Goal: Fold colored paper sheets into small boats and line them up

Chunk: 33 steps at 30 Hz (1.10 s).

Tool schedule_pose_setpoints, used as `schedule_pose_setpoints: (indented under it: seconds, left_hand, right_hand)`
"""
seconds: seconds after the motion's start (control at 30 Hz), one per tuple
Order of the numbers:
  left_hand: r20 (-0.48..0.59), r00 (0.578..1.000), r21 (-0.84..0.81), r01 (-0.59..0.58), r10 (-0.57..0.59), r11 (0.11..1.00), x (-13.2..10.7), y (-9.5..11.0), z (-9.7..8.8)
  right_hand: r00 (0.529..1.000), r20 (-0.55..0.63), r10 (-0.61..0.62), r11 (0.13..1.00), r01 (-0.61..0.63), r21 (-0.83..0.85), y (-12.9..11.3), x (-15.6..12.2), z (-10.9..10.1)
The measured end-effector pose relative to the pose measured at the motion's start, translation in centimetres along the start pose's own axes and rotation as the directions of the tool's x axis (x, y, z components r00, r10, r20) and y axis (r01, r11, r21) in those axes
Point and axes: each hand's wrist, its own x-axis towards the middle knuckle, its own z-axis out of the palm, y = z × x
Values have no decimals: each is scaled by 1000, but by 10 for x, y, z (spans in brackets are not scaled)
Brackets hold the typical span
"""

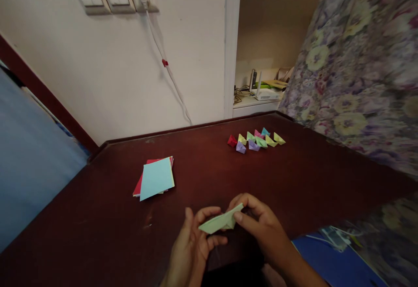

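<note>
A pale green folded paper boat point(217, 223) is held above the near edge of the dark red table. My right hand point(261, 221) pinches its right end between thumb and fingers. My left hand point(196, 243) is beside the boat's left end, its thumb raised and its fingers spread and curved around and behind the paper. Whether the left fingers touch the boat is hard to make out. Farther back on the table stands a group of small folded paper boats point(254, 145) in red, yellow, green, purple, pink and blue.
A stack of coloured paper sheets point(157, 177), light blue on top, lies on the table point(196, 160) at left. A white cable point(170, 73) hangs down the wall. Floral curtain point(346, 82) borders the right side. A blue flat item point(333, 258) is at lower right.
</note>
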Motion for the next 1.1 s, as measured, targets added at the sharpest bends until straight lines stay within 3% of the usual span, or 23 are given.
schedule_pose_setpoints:
  seconds: [0.07,0.2,0.3,0.4,0.53,0.7,0.87,0.97,1.1]
  left_hand:
    - [-70,992,61,-98,102,993,-2,4,0]
    - [-124,959,321,-205,256,925,-6,4,1]
    - [-144,961,435,-152,235,887,-4,0,1]
    - [-177,958,449,-126,226,885,-1,-3,0]
    - [-140,971,466,-107,193,878,2,-1,-2]
    - [-114,974,453,-122,194,883,2,-1,0]
    - [-103,969,446,-157,224,881,2,-2,5]
    - [-124,955,521,-170,271,836,2,-1,2]
    - [-122,936,647,-177,330,742,0,3,-2]
  right_hand:
    - [996,-65,58,998,-59,-14,1,1,1]
    - [993,-51,109,993,-111,-43,-3,1,5]
    - [991,-41,129,990,-131,-52,-7,-1,9]
    - [989,-35,145,988,-147,-48,-10,0,10]
    - [992,-68,103,990,-109,-94,-8,2,10]
    - [986,-151,68,997,-74,-36,2,2,10]
    - [990,-136,21,995,-33,-89,3,-2,9]
    - [991,-64,-116,972,100,-211,-2,-5,7]
    - [954,101,-284,882,301,-362,-6,-6,6]
